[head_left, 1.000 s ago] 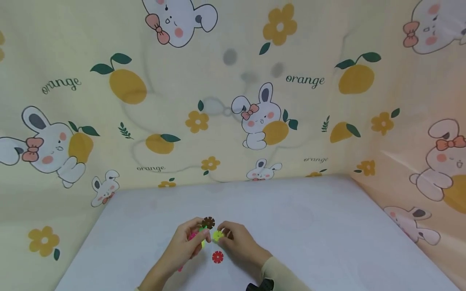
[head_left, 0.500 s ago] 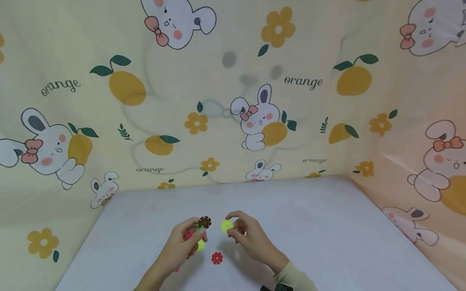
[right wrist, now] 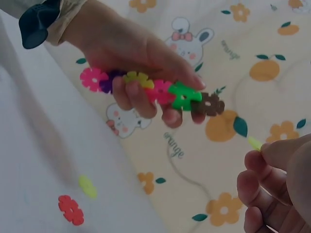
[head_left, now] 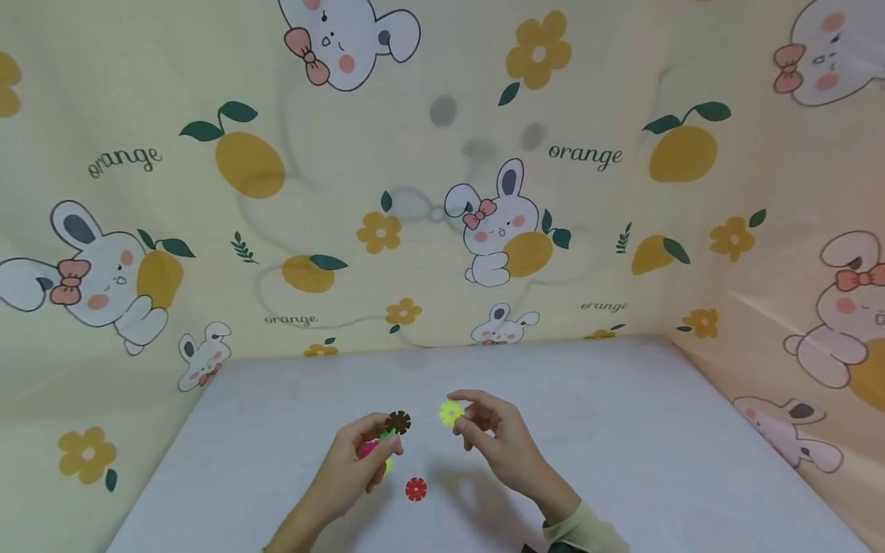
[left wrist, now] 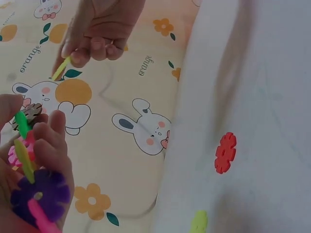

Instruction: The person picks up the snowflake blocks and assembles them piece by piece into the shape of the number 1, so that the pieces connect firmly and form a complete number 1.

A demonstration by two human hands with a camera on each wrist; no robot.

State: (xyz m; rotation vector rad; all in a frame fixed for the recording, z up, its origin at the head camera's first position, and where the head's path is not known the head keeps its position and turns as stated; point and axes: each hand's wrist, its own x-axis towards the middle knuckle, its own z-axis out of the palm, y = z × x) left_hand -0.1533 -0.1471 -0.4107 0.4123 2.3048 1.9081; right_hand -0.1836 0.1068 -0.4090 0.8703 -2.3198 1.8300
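My left hand (head_left: 353, 465) grips a chain of flower-shaped snowflake discs linked edge to edge. Its colours show best in the right wrist view: a pink disc (right wrist: 95, 79), then purple, yellow, pink, a green disc (right wrist: 183, 97), and a brown disc (right wrist: 212, 104) at the far end, jutting past the thumb and fingertips. My right hand (head_left: 508, 445) pinches a single yellow snowflake disc (head_left: 452, 413) between thumb and forefinger, raised over the table and apart from the brown end. A red disc (head_left: 415, 489) lies flat on the table below, between the hands.
Another yellow disc (right wrist: 87, 187) lies on the white table (head_left: 622, 461) close to the red one. Behind and at the sides hangs a cream curtain (head_left: 429, 253) printed with rabbits and oranges. A dark strapped device (right wrist: 39, 22) sits on the left wrist.
My right hand has lifted the yellow disc from beside the chain and moved it up and to the right. The left hand holds the chain in nearly the same place.
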